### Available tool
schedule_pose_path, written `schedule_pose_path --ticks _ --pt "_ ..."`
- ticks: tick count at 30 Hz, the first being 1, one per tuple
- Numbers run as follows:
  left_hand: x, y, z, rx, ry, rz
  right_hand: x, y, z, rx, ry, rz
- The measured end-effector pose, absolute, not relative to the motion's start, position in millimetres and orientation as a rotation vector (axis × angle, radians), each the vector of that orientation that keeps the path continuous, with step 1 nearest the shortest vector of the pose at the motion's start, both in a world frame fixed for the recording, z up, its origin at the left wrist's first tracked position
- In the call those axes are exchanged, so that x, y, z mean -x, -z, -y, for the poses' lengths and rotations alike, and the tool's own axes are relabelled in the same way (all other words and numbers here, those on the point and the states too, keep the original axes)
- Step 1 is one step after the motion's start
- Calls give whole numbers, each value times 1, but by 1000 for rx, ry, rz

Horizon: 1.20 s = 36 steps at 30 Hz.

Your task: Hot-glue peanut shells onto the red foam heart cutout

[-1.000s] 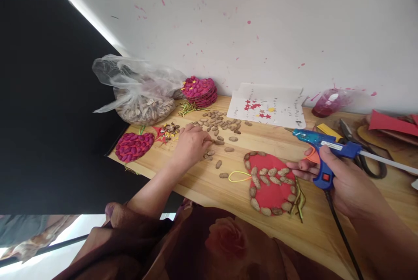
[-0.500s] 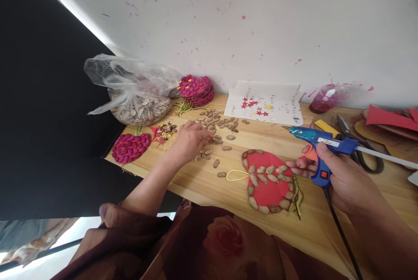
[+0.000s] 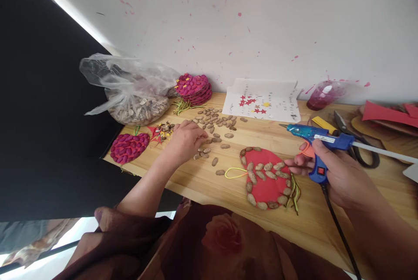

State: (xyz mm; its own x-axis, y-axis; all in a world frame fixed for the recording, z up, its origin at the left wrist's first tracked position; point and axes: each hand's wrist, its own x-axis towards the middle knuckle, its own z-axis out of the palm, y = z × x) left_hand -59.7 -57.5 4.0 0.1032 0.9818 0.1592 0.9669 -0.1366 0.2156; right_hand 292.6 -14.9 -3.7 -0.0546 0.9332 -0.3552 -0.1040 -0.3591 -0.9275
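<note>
My right hand [image 3: 336, 171] grips a blue hot glue gun [image 3: 321, 145], a finger at its orange trigger and its nozzle pointing left. Just left of it lies a red card shape [image 3: 264, 188], edged with glued-on peanuts, with two slanting rows of peanuts across its middle. A yellow cord loop [image 3: 233, 173] sticks out at its left end and green strands [image 3: 294, 195] at its right. My left hand [image 3: 187, 140] is among loose peanuts [image 3: 215, 119], fingers bent together and fingertips down by a few of them. Whatever is between those fingertips is hidden.
A plastic bag of shells [image 3: 140, 108] stands back left, beside a stack of purple-studded pieces [image 3: 192, 88]. Another purple piece [image 3: 129, 148] lies near the left edge. Paper with stars [image 3: 261, 101], a cup [image 3: 323, 96], scissors [image 3: 362, 153] and red card [image 3: 388, 114] lie behind and right.
My left hand has drawn back slightly to the left over the peanuts, fingers more tucked in. The glue gun stays beside the red shape. The whole view has shifted a little.
</note>
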Motion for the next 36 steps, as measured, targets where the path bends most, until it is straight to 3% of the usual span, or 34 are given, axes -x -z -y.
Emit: schedule_pose_path --ticks 20,25,29,36 --pt "52 -2 51 -2368 -350 -2015 -292 -2 22 1235 -1533 1039" --pt "41 -19 53 -1866 -758 -1949 -292 -8 27 1163 -1539 1100" --pt "13 -26 46 -1225 -1010 -1484 -292 -13 35 1134 -1559 1141" --pt "-33 -18 30 -711 -1028 -985 -293 -17 50 1040 -1533 1338"
